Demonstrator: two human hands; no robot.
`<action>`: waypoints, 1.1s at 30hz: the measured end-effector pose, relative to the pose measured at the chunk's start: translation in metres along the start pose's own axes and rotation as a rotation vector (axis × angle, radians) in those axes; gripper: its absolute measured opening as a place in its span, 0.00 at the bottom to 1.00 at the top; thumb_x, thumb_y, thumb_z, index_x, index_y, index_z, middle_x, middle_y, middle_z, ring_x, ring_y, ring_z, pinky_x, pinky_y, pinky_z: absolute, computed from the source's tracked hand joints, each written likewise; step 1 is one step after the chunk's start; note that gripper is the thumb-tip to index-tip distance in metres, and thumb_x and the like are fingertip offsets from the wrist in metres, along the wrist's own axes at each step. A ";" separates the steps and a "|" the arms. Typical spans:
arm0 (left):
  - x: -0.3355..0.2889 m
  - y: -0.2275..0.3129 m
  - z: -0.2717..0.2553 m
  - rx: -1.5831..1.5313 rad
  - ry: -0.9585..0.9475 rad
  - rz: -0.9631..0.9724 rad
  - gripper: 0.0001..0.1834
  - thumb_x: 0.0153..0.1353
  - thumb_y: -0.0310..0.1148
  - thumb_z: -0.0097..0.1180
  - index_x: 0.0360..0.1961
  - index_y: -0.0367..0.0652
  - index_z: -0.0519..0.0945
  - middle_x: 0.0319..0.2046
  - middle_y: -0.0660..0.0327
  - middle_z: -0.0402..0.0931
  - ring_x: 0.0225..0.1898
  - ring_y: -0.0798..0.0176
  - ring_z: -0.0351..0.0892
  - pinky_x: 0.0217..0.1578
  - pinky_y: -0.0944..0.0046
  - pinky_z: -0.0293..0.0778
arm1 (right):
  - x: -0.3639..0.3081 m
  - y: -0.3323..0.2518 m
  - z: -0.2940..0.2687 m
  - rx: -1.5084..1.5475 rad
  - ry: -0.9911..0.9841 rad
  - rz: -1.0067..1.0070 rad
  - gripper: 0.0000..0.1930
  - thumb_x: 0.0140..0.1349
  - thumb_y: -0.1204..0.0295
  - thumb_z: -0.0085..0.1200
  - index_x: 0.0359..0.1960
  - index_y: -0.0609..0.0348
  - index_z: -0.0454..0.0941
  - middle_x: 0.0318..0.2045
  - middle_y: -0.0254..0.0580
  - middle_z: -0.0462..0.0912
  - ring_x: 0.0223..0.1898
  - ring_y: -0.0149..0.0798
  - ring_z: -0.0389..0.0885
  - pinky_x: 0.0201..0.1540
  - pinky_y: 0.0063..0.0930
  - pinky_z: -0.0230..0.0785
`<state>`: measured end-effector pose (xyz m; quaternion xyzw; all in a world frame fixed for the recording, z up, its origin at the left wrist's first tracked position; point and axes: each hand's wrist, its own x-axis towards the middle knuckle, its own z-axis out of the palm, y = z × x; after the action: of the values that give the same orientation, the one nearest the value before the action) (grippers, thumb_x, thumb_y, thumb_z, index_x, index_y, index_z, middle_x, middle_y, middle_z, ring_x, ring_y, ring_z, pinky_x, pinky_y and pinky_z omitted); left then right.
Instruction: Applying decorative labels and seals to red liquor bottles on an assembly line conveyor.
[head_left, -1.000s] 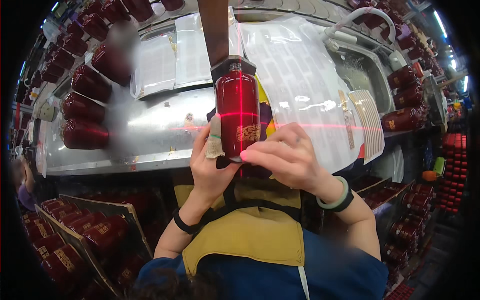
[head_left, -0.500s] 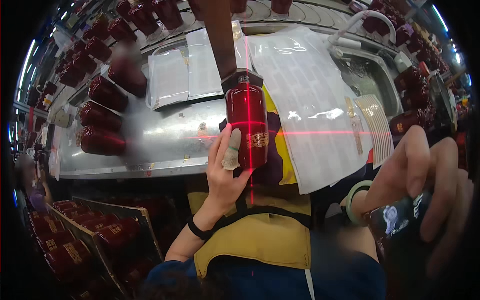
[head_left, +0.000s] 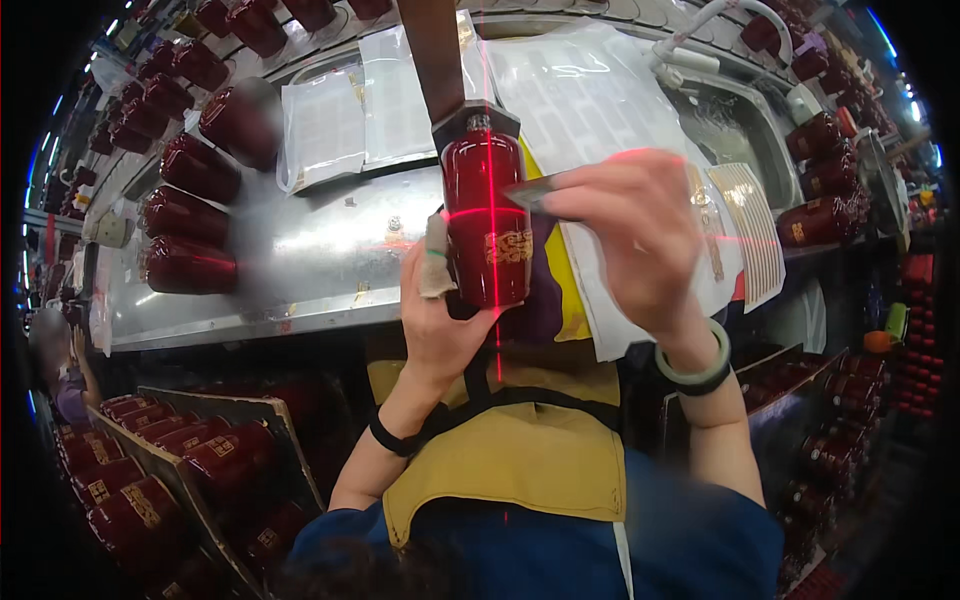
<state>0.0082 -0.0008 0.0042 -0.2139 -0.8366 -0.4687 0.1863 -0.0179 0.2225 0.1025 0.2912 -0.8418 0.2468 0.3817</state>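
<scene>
A glossy dark red bottle (head_left: pixel 468 190) lies with its neck away from me against a dark holder (head_left: pixel 451 126). Gold ornament (head_left: pixel 508 247) marks its lower right side, and red laser lines cross it. My left hand (head_left: pixel 432 325) is wrapped round the bottle's near left end; a pale cover (head_left: pixel 436 268) sits on one finger. To the right, my right hand (head_left: pixel 640 235), slightly blurred, pinches a thin dark pointed blade-like piece (head_left: pixel 526 193). Its tip is at the bottle's right side; whether it touches, I cannot tell. Yellow cloth (head_left: pixel 572 305) shows beside the bottle.
A brown upright post (head_left: pixel 432 60) rises beyond the holder. Plastic-covered white sheets (head_left: pixel 575 105) and a striped sheet (head_left: pixel 752 240) lie on the metal bench, by a sink (head_left: pixel 740 125). Several red bottles (head_left: pixel 190 267) stand left; a bottle-filled crate (head_left: pixel 285 425) is below.
My right hand has moved from the lower right, close to the camera, in to the bottle's right side. The left hand keeps its hold; the whole view has shifted slightly.
</scene>
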 end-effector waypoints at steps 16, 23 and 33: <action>-0.004 -0.015 0.001 -0.101 -0.001 -0.053 0.50 0.44 0.30 0.80 0.68 0.28 0.68 0.63 0.42 0.73 0.56 0.48 0.83 0.56 0.56 0.79 | -0.031 -0.011 0.055 0.272 -0.169 -0.021 0.11 0.51 0.73 0.62 0.38 0.48 0.85 0.35 0.25 0.86 0.32 0.37 0.75 0.41 0.31 0.67; -0.005 -0.027 0.000 -0.063 -0.063 -0.012 0.51 0.47 0.28 0.78 0.71 0.27 0.64 0.67 0.38 0.69 0.61 0.45 0.79 0.59 0.56 0.77 | -0.039 -0.033 0.044 0.349 -0.302 -0.209 0.13 0.51 0.73 0.64 0.40 0.46 0.87 0.32 0.25 0.84 0.29 0.35 0.74 0.41 0.29 0.69; -0.007 0.000 0.004 0.214 -0.037 0.190 0.39 0.41 0.19 0.75 0.60 0.41 0.80 0.68 0.42 0.67 0.62 0.37 0.74 0.59 0.48 0.75 | -0.018 0.008 0.022 0.248 0.226 0.430 0.14 0.54 0.83 0.67 0.43 0.58 0.83 0.38 0.38 0.88 0.35 0.42 0.81 0.42 0.33 0.70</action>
<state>0.0137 0.0009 -0.0017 -0.2794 -0.8611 -0.3532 0.2361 -0.0249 0.2193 0.0740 0.1209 -0.7997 0.4542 0.3737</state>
